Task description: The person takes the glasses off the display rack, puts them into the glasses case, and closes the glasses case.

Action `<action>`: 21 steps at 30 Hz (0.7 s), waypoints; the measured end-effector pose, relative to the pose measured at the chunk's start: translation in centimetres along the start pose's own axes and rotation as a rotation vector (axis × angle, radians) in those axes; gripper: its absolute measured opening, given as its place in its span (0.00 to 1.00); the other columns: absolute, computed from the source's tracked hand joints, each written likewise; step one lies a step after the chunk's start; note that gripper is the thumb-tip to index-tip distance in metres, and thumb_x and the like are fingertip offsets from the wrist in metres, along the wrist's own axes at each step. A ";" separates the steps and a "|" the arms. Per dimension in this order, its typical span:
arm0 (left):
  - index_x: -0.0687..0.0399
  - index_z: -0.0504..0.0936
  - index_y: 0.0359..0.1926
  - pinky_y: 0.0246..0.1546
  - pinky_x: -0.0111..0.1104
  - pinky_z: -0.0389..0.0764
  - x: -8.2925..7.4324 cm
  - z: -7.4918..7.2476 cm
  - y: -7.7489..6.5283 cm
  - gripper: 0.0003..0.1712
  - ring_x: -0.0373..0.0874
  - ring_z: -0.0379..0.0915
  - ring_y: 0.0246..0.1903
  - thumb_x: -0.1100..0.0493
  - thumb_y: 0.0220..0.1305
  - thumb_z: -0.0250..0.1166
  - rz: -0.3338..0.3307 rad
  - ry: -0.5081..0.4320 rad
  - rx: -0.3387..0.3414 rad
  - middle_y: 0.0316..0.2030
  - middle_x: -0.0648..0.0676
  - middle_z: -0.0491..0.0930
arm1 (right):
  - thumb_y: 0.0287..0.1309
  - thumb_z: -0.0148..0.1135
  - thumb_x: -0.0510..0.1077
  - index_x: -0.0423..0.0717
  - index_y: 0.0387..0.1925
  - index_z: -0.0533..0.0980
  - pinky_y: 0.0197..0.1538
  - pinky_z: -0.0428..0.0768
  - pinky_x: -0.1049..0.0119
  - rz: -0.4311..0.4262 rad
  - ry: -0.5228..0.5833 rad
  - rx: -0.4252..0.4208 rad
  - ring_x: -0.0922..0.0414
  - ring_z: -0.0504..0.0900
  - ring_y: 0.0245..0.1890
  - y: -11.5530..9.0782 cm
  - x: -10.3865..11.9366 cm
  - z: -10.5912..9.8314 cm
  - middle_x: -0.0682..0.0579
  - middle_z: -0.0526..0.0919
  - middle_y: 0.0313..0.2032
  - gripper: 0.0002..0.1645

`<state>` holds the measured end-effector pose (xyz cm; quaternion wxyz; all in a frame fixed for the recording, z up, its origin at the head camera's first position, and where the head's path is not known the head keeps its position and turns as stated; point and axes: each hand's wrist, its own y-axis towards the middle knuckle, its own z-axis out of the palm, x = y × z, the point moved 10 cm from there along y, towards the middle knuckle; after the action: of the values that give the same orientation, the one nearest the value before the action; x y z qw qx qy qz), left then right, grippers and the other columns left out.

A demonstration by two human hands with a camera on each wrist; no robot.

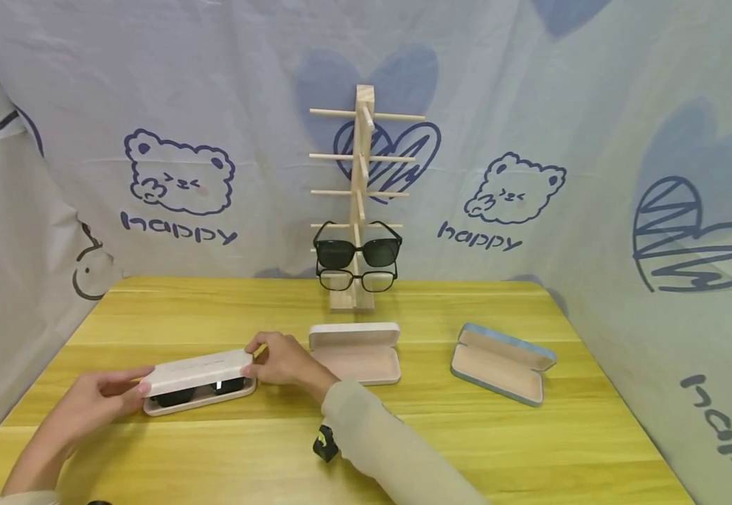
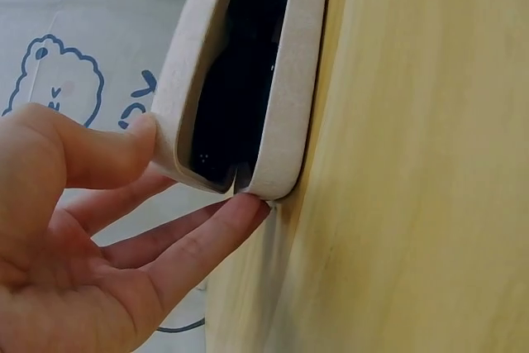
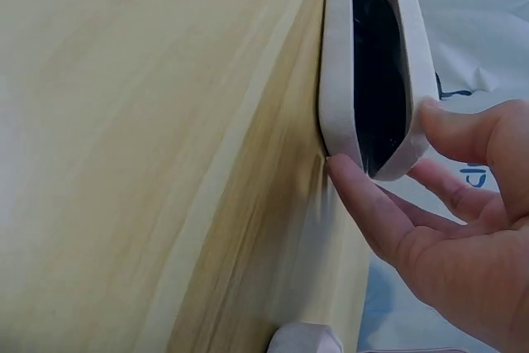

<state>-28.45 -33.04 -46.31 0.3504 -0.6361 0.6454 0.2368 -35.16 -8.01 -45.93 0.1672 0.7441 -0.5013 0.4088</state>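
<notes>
A white glasses case lies on the left part of the table with its lid partly lowered. Dark sunglasses show through the gap along its front. My left hand grips the left end; in the left wrist view the thumb is on the lid and a finger touches the lower shell near the hinge. At the opposite end my right hand holds the case, its thumb against the lid and a fingertip at the base corner in the right wrist view.
A second pale case stands open right of my right hand, and a blue case lies open farther right. Behind them rises a wooden rack bearing black sunglasses and clear-lens glasses. Printed cloth hangs around the table.
</notes>
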 end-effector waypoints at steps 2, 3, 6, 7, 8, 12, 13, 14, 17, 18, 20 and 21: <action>0.69 0.73 0.69 0.37 0.17 0.76 0.0 -0.2 -0.1 0.33 0.16 0.72 0.40 0.49 0.75 0.63 0.017 0.069 -0.017 0.56 0.73 0.82 | 0.61 0.75 0.47 0.53 0.49 0.82 0.49 0.81 0.72 -0.011 -0.014 -0.003 0.64 0.85 0.39 0.0 0.0 0.0 0.53 0.91 0.41 0.16; 0.67 0.73 0.69 0.37 0.17 0.74 0.0 -0.2 -0.1 0.33 0.15 0.71 0.40 0.49 0.75 0.63 0.022 0.092 -0.025 0.56 0.72 0.83 | 0.60 0.75 0.47 0.52 0.49 0.82 0.50 0.82 0.71 -0.017 -0.012 -0.005 0.64 0.86 0.40 0.0 -0.1 0.1 0.53 0.91 0.41 0.16; 0.68 0.74 0.69 0.37 0.16 0.73 0.0 -0.2 -0.1 0.33 0.16 0.71 0.40 0.49 0.75 0.64 0.025 0.094 -0.027 0.55 0.71 0.83 | 0.60 0.76 0.47 0.53 0.48 0.82 0.49 0.82 0.72 -0.016 -0.005 -0.005 0.64 0.86 0.40 -0.1 -0.2 0.1 0.53 0.91 0.42 0.16; 0.68 0.73 0.69 0.37 0.16 0.73 0.0 -0.2 -0.1 0.33 0.16 0.71 0.40 0.48 0.74 0.64 0.022 0.092 -0.026 0.55 0.71 0.83 | 0.60 0.76 0.46 0.52 0.48 0.82 0.49 0.82 0.72 -0.016 0.000 -0.005 0.64 0.86 0.40 -0.1 -0.2 0.1 0.53 0.91 0.42 0.16; 0.68 0.73 0.69 0.37 0.16 0.73 0.0 -0.2 -0.1 0.33 0.16 0.71 0.40 0.48 0.74 0.64 0.019 0.092 -0.026 0.55 0.71 0.83 | 0.60 0.76 0.46 0.52 0.48 0.82 0.48 0.82 0.72 -0.015 0.006 -0.004 0.64 0.86 0.40 -0.1 -0.3 0.2 0.53 0.91 0.41 0.15; 0.68 0.73 0.69 0.36 0.17 0.73 0.2 -0.2 -0.1 0.34 0.17 0.72 0.40 0.49 0.73 0.65 -0.001 0.080 -0.016 0.55 0.71 0.84 | 0.58 0.77 0.45 0.51 0.46 0.82 0.44 0.81 0.73 -0.027 0.011 0.000 0.64 0.85 0.38 -0.1 -0.2 0.2 0.52 0.91 0.41 0.15; 0.68 0.73 0.69 0.36 0.17 0.73 0.2 -0.2 0.0 0.34 0.17 0.72 0.39 0.49 0.73 0.66 -0.007 0.077 -0.014 0.55 0.71 0.84 | 0.58 0.77 0.45 0.51 0.46 0.82 0.44 0.81 0.73 -0.032 0.008 0.001 0.64 0.85 0.38 -0.1 -0.1 0.2 0.52 0.91 0.40 0.15; 0.68 0.73 0.69 0.36 0.17 0.73 0.2 -0.2 0.0 0.34 0.18 0.72 0.39 0.49 0.73 0.66 -0.013 0.075 -0.011 0.55 0.71 0.84 | 0.58 0.77 0.44 0.51 0.45 0.82 0.44 0.81 0.74 -0.035 0.006 0.001 0.64 0.85 0.38 -0.1 -0.1 0.2 0.51 0.91 0.40 0.15; 0.68 0.73 0.69 0.36 0.19 0.74 0.3 -0.2 0.1 0.35 0.19 0.72 0.39 0.48 0.72 0.67 -0.031 0.073 -0.005 0.55 0.70 0.84 | 0.58 0.77 0.44 0.51 0.45 0.82 0.44 0.81 0.73 -0.040 -0.002 0.001 0.63 0.86 0.38 -0.2 0.0 0.1 0.51 0.91 0.40 0.14; 0.68 0.73 0.69 0.37 0.19 0.74 0.3 -0.2 0.1 0.35 0.20 0.72 0.39 0.48 0.72 0.67 -0.036 0.075 -0.004 0.55 0.70 0.84 | 0.58 0.77 0.44 0.51 0.44 0.82 0.44 0.81 0.73 -0.039 -0.003 0.001 0.63 0.86 0.38 -0.2 0.0 0.1 0.51 0.91 0.40 0.14; 0.68 0.73 0.69 0.37 0.19 0.74 0.4 -0.2 0.2 0.35 0.20 0.72 0.39 0.48 0.72 0.67 -0.044 0.076 0.000 0.56 0.70 0.84 | 0.57 0.77 0.44 0.51 0.44 0.82 0.44 0.81 0.73 -0.034 -0.004 0.002 0.63 0.85 0.38 -0.2 0.0 0.1 0.51 0.91 0.41 0.14; 0.68 0.73 0.69 0.37 0.19 0.74 0.4 -0.2 0.2 0.35 0.20 0.72 0.39 0.48 0.72 0.67 -0.048 0.075 0.001 0.56 0.70 0.84 | 0.57 0.77 0.44 0.52 0.44 0.82 0.45 0.81 0.73 -0.031 -0.006 0.002 0.63 0.85 0.38 -0.2 0.0 0.1 0.52 0.91 0.41 0.14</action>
<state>-28.65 -33.46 -46.48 0.3319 -0.6595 0.6430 0.2039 -34.91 -8.01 -45.97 0.1713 0.7532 -0.4895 0.4046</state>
